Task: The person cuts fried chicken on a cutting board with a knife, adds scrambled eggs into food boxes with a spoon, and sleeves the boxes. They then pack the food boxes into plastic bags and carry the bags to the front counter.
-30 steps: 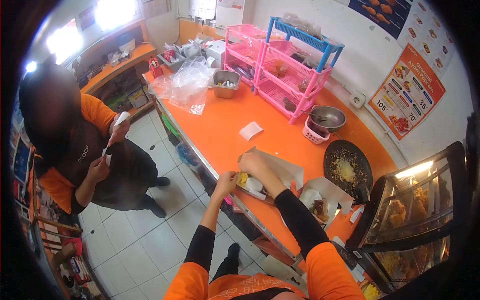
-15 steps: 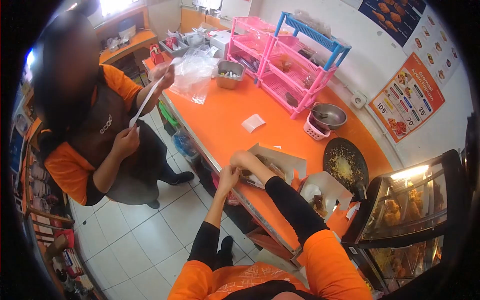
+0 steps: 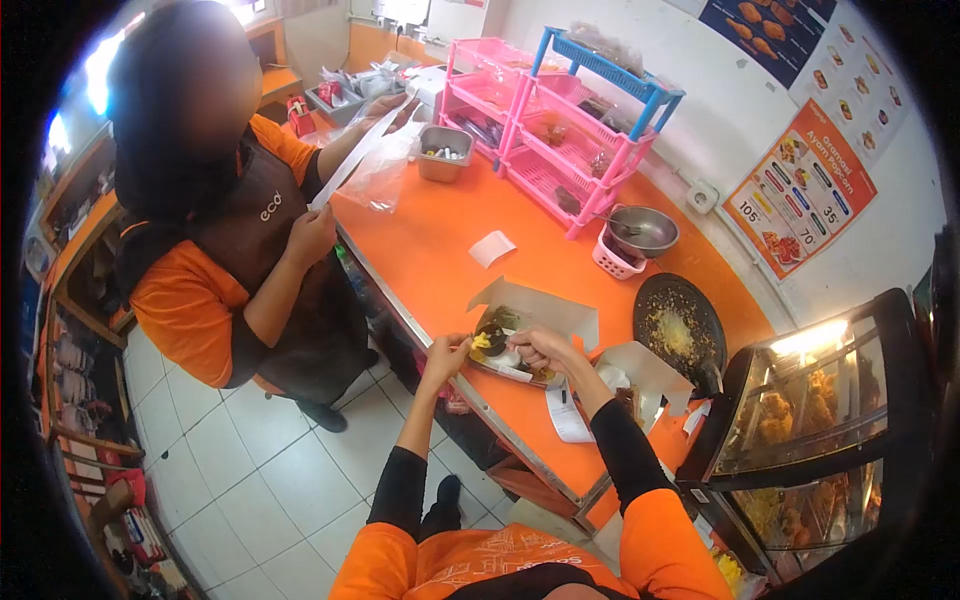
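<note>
On the counter, near its front edge, lies an open cardboard food box (image 3: 555, 312) with greens and dark food inside. My left hand (image 3: 448, 356) is closed in a pinch at the box's left front corner, with a small yellow thing (image 3: 482, 341) at its fingertips. Beside that, a dark round piece (image 3: 494, 336) shows in the box. My right hand (image 3: 541, 348) is closed over the box's right part; what it holds, I cannot tell. A white receipt (image 3: 568, 416) lies below my right wrist. A second open box (image 3: 650, 368) with food stands to the right.
A co-worker (image 3: 270, 230) at left holds a long white strip (image 3: 362, 150) and a clear plastic bag (image 3: 384, 172). Behind are pink racks (image 3: 560, 165), a metal tub (image 3: 445, 155) and a metal bowl (image 3: 645, 232). A black pan (image 3: 680, 322) and heated display case (image 3: 800, 420) stand at right.
My hands have parted: the right one moved right across the box, uncovering the food and the yellow thing. The receipt has come into sight. The co-worker has shifted, still holding the strip.
</note>
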The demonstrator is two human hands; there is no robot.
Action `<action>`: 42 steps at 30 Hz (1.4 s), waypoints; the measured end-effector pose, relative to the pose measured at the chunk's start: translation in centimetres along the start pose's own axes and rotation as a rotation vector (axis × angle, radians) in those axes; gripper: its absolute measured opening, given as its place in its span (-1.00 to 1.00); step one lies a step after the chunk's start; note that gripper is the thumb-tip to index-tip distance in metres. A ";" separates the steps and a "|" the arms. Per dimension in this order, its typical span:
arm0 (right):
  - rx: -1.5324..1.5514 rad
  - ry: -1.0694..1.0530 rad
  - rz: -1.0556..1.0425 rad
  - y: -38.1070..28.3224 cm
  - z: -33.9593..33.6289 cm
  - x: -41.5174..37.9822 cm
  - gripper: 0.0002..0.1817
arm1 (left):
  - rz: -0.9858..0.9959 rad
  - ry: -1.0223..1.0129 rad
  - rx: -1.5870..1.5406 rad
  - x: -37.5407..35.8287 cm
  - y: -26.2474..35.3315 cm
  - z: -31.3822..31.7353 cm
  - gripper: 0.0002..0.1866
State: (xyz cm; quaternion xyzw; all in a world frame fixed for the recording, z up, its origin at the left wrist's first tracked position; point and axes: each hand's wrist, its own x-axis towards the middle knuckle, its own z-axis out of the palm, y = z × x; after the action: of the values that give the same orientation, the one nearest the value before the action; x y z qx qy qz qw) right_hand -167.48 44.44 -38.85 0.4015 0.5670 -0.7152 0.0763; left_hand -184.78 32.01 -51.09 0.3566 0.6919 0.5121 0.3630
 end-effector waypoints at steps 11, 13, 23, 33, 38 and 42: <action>0.297 0.101 -0.205 1.2 -3.5 -11.0 -0.74 | -0.067 -0.086 -0.224 -0.6 0.9 0.2 -0.60; 0.258 0.188 -0.232 2.4 -5.3 -14.8 -0.72 | -0.081 -0.139 -0.265 0.6 0.5 0.2 -0.59; -0.843 1.262 -0.480 15.0 -5.3 -15.7 -0.80 | -0.140 -0.133 -0.031 2.2 0.1 -0.2 -0.58; -1.155 1.283 -0.227 15.9 -3.0 -13.0 -0.90 | 0.208 0.379 0.022 -5.2 4.2 2.7 -0.57; -0.436 1.462 -0.932 20.3 -4.4 -16.8 -0.80 | 0.393 0.541 -0.254 -16.1 10.0 11.2 -0.69; 0.830 0.649 -0.419 24.8 0.0 -35.6 -0.73 | 0.621 0.166 -0.319 -27.5 10.7 20.9 -0.82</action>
State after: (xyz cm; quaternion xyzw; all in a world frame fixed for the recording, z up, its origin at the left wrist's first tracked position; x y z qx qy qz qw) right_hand -129.72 23.55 -33.91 0.4759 0.3004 -0.7178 -0.4098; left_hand -152.08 20.00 -41.42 0.4459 0.4890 0.7269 0.1835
